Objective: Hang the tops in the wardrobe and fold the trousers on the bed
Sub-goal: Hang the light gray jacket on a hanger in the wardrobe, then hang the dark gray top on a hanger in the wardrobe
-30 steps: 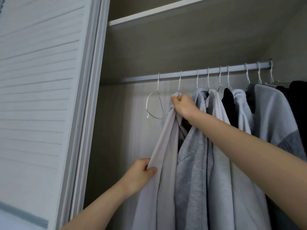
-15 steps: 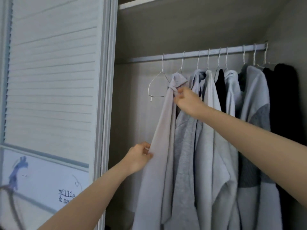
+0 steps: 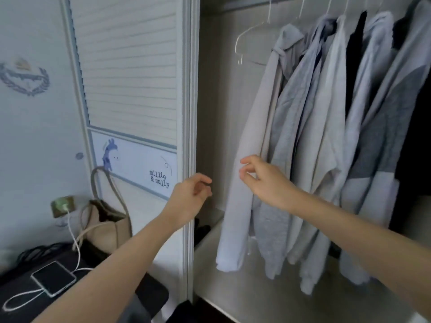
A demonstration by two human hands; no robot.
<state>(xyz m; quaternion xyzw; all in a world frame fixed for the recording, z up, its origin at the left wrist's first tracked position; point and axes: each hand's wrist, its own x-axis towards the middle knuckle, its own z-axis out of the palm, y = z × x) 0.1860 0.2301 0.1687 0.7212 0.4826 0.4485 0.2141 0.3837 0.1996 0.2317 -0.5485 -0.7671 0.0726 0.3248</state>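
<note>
While both bare forearms are stretched forward from the bottom of the view, neither hand is closed on anything. The left hand is held in front of the white edge of the wardrobe frame, palm turned rightward, its fingers loosely curled with thumb and fingertips a little apart and nothing between them. The right hand is raised slightly higher inside the wardrobe opening, wrist bent, its fingers loosely hooked and spread just in front of the pale beige top; whether the fingertips graze the cloth cannot be told, but no fabric is pinched. That beige top is hung leftmost in the row of garments, its hem draped low above the wardrobe floor. Just beside it on the right are hung a light grey hooded top, a whitish top, and a grey two-tone top, all pressed close together. An empty white wire hanger is seen to the left of the beige top. Left of the wardrobe, a beige handbag is stood against the louvred door, and a smartphone with a white charging cable is laid on a dark surface.
</note>
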